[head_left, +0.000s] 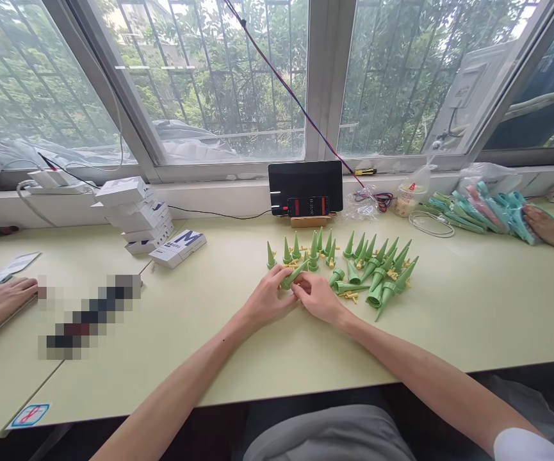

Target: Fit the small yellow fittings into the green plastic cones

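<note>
My left hand is wrapped round a green plastic watering spike, its pointed tip leaning up to the right. Close against it, my right hand has its fingers pinched together near the spike's wide end; whatever lies between those fingertips is hidden. Behind my hands, several more green spikes stand upright with small yellow valve pieces about them. To the right, several other spikes lie tilted or on their sides, and loose yellow valves rest among them.
A black tablet with a phone before it leans by the window. White boxes are stacked at left. A lidded cup, a cable and bagged teal items are at right. Other people's hands rest at both sides.
</note>
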A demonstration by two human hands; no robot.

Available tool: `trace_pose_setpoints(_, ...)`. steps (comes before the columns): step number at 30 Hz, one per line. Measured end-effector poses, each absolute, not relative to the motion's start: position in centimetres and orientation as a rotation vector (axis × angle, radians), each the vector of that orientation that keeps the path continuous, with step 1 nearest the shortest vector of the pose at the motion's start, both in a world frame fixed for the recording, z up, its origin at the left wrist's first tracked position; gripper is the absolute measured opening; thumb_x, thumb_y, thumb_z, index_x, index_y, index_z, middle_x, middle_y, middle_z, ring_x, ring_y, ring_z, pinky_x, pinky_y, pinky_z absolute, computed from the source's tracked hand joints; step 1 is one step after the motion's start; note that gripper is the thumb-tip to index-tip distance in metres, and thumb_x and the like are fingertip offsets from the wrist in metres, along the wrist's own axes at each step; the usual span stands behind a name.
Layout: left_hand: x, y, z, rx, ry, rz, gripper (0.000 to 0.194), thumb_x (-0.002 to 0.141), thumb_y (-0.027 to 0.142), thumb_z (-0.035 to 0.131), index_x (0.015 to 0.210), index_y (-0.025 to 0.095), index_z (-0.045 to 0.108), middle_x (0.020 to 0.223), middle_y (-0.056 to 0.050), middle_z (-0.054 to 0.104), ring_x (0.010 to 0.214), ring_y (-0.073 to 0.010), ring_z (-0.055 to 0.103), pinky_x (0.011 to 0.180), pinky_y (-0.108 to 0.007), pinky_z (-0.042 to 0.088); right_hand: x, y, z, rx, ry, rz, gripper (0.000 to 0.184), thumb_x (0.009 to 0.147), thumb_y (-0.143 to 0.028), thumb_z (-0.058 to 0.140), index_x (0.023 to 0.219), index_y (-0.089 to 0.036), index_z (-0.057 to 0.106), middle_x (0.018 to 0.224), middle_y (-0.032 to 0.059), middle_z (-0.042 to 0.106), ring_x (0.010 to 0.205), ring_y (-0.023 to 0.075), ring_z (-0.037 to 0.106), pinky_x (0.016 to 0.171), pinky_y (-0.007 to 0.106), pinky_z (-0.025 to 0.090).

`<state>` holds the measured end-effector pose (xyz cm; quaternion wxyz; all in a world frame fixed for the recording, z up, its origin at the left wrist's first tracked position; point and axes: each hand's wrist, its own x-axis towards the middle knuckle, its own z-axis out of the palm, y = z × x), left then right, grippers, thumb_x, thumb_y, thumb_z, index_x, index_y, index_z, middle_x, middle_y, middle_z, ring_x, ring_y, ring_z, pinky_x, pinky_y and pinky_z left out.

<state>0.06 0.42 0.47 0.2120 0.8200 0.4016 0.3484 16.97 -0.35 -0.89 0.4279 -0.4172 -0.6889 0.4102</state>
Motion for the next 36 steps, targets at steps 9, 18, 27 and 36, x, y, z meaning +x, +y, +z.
trace_pose_setpoints(9,0.1,0.3,0.7,2.287,1.110,0.966,0.028,0.079,0.023,0.067,0.107,0.023,0.066,0.099,-0.005,0.059,0.084,-0.0166,0.058,0.068,-0.027,0.051,16.9,-0.3,-0.9,-1.045,-1.721,1.026,0.017,0.092,-0.031,0.054,0.091,-0.018,0.065,0.073,0.0027,0.067,0.063,0.0166,0.061,0.058,0.028,0.051)
trace_pose_setpoints(18,0.1,0.4,1.0,2.302,1.115,0.955,0.030,0.079,0.019,0.064,0.109,0.019,0.065,0.097,-0.005,0.061,0.083,-0.0153,0.058,0.067,-0.026,0.049,16.8,-0.5,-0.6,-1.039,-1.665,1.068,0.019,0.092,-0.036,0.055,0.084,-0.019,0.060,0.063,-0.0001,0.062,0.053,0.0154,0.057,0.054,0.029,0.047)
trace_pose_setpoints(27,0.3,0.4,0.5,2.279,1.083,1.029,0.031,0.083,0.016,0.059,0.113,0.018,0.065,0.101,-0.005,0.069,0.081,-0.0133,0.060,0.066,-0.024,0.050,16.5,-0.5,-0.2,-0.981,-1.466,1.289,0.029,0.090,-0.047,0.059,0.077,-0.020,0.057,0.059,-0.0012,0.061,0.044,0.0128,0.051,0.045,0.028,0.044)
trace_pose_setpoints(36,0.0,0.9,-0.4,2.290,1.122,1.096,0.032,0.081,0.017,0.064,0.113,0.018,0.062,0.090,-0.001,0.065,0.069,-0.0104,0.056,0.067,-0.023,0.050,16.4,-0.2,-0.2,-0.948,-1.295,1.512,0.039,0.080,-0.056,0.068,0.074,-0.017,0.062,0.060,0.0001,0.061,0.045,0.0108,0.051,0.042,0.026,0.041)
